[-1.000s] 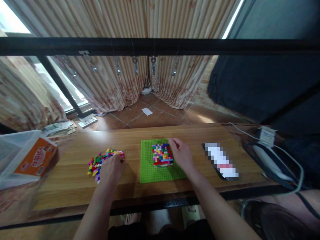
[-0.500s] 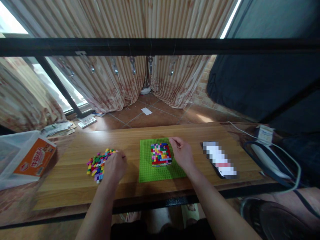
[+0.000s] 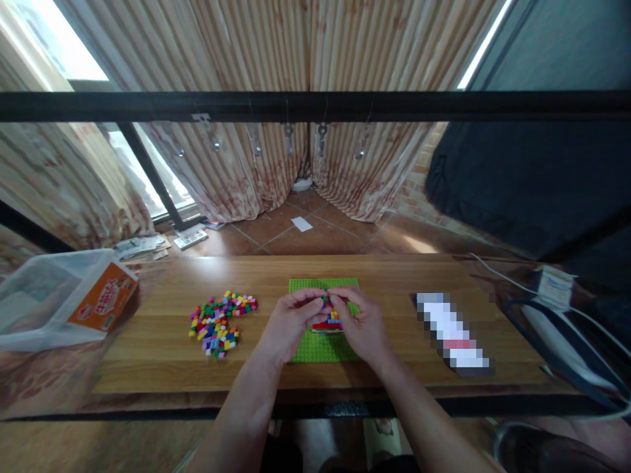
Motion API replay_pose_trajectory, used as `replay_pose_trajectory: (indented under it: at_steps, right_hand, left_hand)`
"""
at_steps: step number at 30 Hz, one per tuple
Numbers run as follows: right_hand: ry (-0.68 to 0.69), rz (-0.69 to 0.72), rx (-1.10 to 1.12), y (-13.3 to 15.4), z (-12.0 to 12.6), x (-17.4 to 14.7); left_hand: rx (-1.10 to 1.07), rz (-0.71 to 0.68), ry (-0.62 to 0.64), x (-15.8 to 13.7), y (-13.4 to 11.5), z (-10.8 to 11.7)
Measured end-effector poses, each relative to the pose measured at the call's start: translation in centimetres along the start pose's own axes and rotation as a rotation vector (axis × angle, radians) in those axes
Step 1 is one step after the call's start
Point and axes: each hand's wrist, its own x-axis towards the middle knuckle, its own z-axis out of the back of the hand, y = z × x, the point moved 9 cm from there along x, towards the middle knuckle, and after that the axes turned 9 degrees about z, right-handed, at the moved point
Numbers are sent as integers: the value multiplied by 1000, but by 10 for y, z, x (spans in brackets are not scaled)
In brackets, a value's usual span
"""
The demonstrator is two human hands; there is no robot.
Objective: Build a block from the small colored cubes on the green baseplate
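Observation:
A block of small multicoloured building bricks [image 3: 327, 326] stands on the green studded baseplate [image 3: 325, 355], partly covered by both hands. My left hand [image 3: 296, 320] is over the left side of the block, thumb and forefinger closed in a pinch at its far edge. From the other side my right hand [image 3: 363, 323] bends over the block, its fingertips pinched close to those of the left. Anything held between the fingertips is too small to make out. A pile of loose bricks [image 3: 217, 325] lies to the left on the wooden table [image 3: 162, 361].
A phone-like slab with a blurred-out screen [image 3: 453, 335] lies on the right of the table. At the left stands a clear plastic bin [image 3: 64, 269] with an orange label. A black bar [image 3: 305, 107] crosses above the far side. A white cable [image 3: 503, 269] runs along the right.
My left hand has moved right, from the loose bricks to the brick block. My right hand has come in over the block, and the fingertips now meet. The view has shifted slightly.

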Motion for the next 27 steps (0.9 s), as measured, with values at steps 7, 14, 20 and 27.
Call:
replay_pose_trajectory:
  at_steps: [7,14,20,27]
  right_hand:
    - [6,-25,19,-4,0,-2]
    - [23,-82,50,-12,-2,-7]
    - [-9,-104,87,-19,1,-9]
    - [-125,-216,25,-37,24,-8]
  left_hand:
    - [-63,-15,55,3,6,-6]
    - [-122,-12,33,8,12,-4]
    - [-141,-21,15,11,15,-6]
    - [-30,-43,-15,12,12,-3]
